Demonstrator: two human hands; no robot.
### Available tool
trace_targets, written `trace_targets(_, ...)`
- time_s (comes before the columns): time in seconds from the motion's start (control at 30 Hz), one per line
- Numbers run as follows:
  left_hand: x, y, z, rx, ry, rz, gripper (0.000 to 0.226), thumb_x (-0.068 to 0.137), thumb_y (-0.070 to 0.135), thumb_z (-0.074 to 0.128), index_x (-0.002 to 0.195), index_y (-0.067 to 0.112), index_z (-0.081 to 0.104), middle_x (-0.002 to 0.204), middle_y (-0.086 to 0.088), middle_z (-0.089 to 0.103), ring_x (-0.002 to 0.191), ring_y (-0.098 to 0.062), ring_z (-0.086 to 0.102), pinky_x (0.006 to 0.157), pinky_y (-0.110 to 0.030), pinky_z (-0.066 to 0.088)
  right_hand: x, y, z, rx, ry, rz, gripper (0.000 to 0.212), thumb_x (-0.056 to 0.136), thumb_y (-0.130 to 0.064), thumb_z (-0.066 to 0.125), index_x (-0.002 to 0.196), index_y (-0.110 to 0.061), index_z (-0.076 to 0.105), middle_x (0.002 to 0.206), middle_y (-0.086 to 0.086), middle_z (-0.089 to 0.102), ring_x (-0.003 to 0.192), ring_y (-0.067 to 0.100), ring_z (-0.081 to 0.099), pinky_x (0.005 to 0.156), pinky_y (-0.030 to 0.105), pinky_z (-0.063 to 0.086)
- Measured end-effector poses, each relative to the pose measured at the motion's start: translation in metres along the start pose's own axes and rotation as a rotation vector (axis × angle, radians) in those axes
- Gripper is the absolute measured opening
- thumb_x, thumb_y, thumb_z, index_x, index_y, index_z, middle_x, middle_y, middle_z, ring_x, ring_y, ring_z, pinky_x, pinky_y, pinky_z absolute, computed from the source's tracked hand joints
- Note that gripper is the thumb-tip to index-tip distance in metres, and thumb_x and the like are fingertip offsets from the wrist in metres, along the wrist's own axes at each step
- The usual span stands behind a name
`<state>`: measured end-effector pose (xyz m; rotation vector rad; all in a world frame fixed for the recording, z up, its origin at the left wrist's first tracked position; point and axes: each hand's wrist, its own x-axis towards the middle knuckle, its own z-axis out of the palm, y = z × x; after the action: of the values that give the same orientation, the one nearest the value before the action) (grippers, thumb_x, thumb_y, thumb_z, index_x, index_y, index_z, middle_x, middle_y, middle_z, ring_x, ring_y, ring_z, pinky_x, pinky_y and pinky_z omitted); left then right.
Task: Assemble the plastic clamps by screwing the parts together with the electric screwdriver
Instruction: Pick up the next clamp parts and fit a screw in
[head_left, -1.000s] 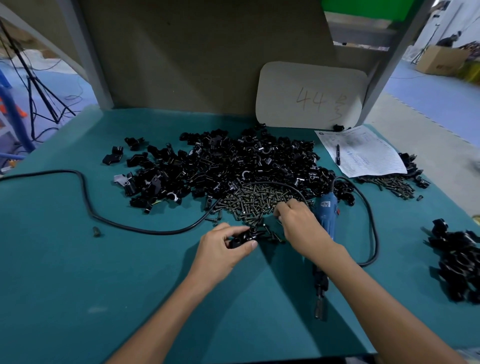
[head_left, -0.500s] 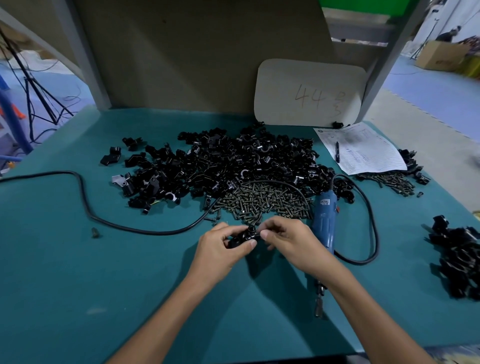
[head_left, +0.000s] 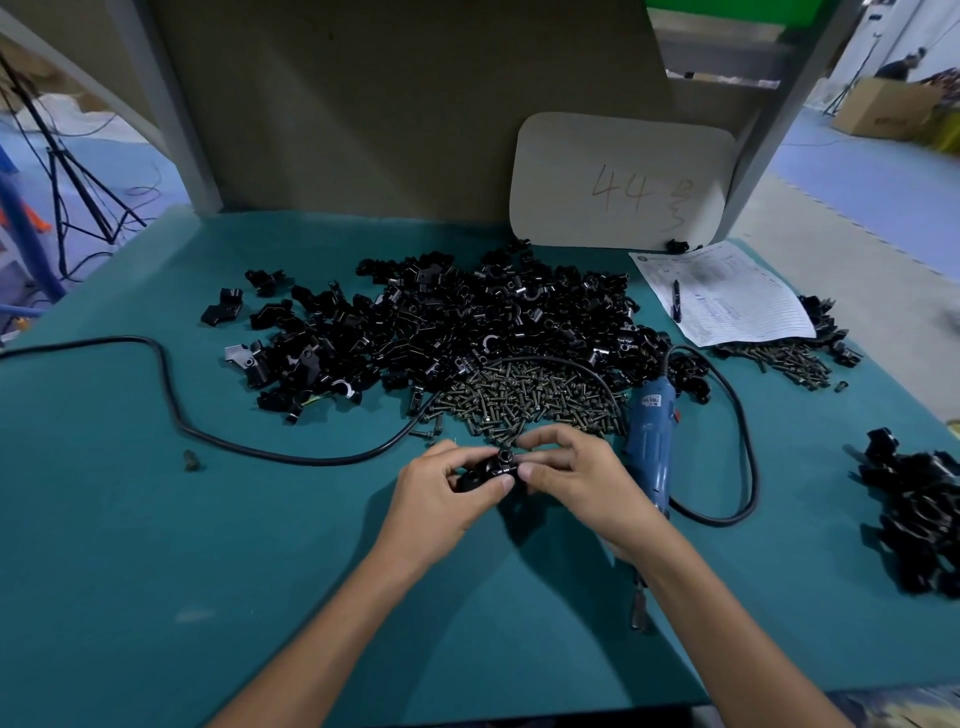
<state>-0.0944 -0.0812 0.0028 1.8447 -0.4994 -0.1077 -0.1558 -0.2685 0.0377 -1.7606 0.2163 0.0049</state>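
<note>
Teal bench mat (head_left: 130, 545), tan back panel (head_left: 363, 104) behind it, blue shop floor visible either side. White card (head_left: 623, 182) marked "44" leans on the panel at 1 o'clock.

Hands are mid-bench, just below view centre. Left hand (head_left: 441, 493): thumb and fingers curled round a black clamp (head_left: 493, 467), held just above the mat. Right hand (head_left: 576, 478): thumb and forefinger curled in, pinching the clamp's right end, fingertips meeting the left hand's. A round boss with a hole faces up between the two hands. Can't tell whether a screw sits between the right fingertips.

Around the hands:
- 12 o'clock, just beyond the fingers: heap of screws (head_left: 530, 400).
- Further out at 12: big pile of loose black clamp parts (head_left: 467, 317), spreading toward 10 o'clock.
- 3 o'clock, just beside the right hand: blue electric screwdriver (head_left: 649, 436) lying flat on the mat, bit end pointing toward the near edge, partly under the right forearm. Nobody is holding it.
- Its black cable (head_left: 171, 395) loops round at 3 o'clock, runs over the screw heap and snakes off to 9 o'clock, past the bench edge.
- 9 o'clock, well apart: a lone screw (head_left: 190, 460).
- 2 o'clock: printed sheet (head_left: 727, 301) with a pen (head_left: 676, 301) on it; second small screw pile (head_left: 779, 358) at its near edge.
- 3 o'clock, far right edge: separate heap of black clamps (head_left: 919, 509).
</note>
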Motion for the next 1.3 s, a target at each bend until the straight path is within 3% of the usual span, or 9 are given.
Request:
trace_targets(0.17, -0.001, 0.001, -0.002, 0.008, -0.001, 0.007, 0.030, 0.079, 0.040, 0.084, 0.108, 0.036, 0.076, 0.091, 0.020, 0.061, 0.078, -0.002, 0.061, 0.068, -0.015, 0.046, -0.001, 0.005, 0.000, 0.101, -0.056, 0.060, 0.005, 0.098, -0.009, 0.067, 0.097, -0.008, 0.071, 0.081, 0.001, 0.073, 0.076, 0.013, 0.068, 0.069, 0.024, 0.056)
trace_targets(0.33, -0.001, 0.003, -0.002, -0.003, -0.015, 0.006, 0.035, 0.079, 0.040, 0.083, 0.113, 0.031, 0.076, 0.090, 0.019, 0.060, 0.074, -0.002, 0.059, 0.068, -0.019, 0.047, -0.003, 0.003, 0.001, 0.142, -0.090, 0.041, 0.009, 0.102, -0.012, 0.060, 0.102, -0.004, 0.064, 0.087, -0.003, 0.072, 0.086, 0.012, 0.070, 0.080, 0.026, 0.057)
trace_targets(0.63, -0.001, 0.003, -0.002, -0.028, -0.031, -0.023, 0.039, 0.078, 0.040, 0.084, 0.115, 0.029, 0.076, 0.086, 0.014, 0.060, 0.069, -0.005, 0.059, 0.064, -0.029, 0.050, -0.008, 0.003, 0.007, 0.292, -0.021, 0.077, 0.004, 0.100, -0.009, 0.063, 0.100, -0.006, 0.065, 0.084, -0.001, 0.075, 0.087, 0.014, 0.074, 0.078, 0.021, 0.056)
trace_targets(0.87, -0.001, 0.003, -0.002, 0.003, -0.031, -0.023, 0.041, 0.077, 0.041, 0.085, 0.116, 0.030, 0.075, 0.087, 0.012, 0.061, 0.073, -0.005, 0.058, 0.067, -0.026, 0.050, -0.009, 0.004, 0.009, 0.294, 0.005, 0.081, 0.004, 0.099, -0.006, 0.063, 0.099, -0.002, 0.065, 0.090, 0.010, 0.072, 0.087, 0.018, 0.074, 0.082, 0.027, 0.059)
trace_targets(1.03, -0.001, 0.005, -0.003, -0.051, -0.057, -0.055, 0.041, 0.077, 0.039, 0.085, 0.115, 0.029, 0.076, 0.087, 0.008, 0.061, 0.070, -0.014, 0.059, 0.065, -0.042, 0.053, -0.011, 0.002, 0.012, 0.320, 0.026, 0.058, 0.005, 0.098, -0.006, 0.064, 0.098, -0.001, 0.065, 0.091, 0.011, 0.074, 0.088, 0.018, 0.074, 0.080, 0.025, 0.058)
trace_targets(1.3, -0.002, 0.006, -0.003, -0.038, -0.045, -0.040, 0.035, 0.078, 0.038, 0.085, 0.112, 0.030, 0.077, 0.088, 0.015, 0.063, 0.080, -0.007, 0.061, 0.071, -0.026, 0.051, -0.010, 0.004, 0.013, 0.290, 0.021, 0.048, 0.008, 0.098, -0.009, 0.065, 0.100, -0.001, 0.066, 0.091, 0.009, 0.073, 0.089, 0.015, 0.072, 0.082, 0.025, 0.057)
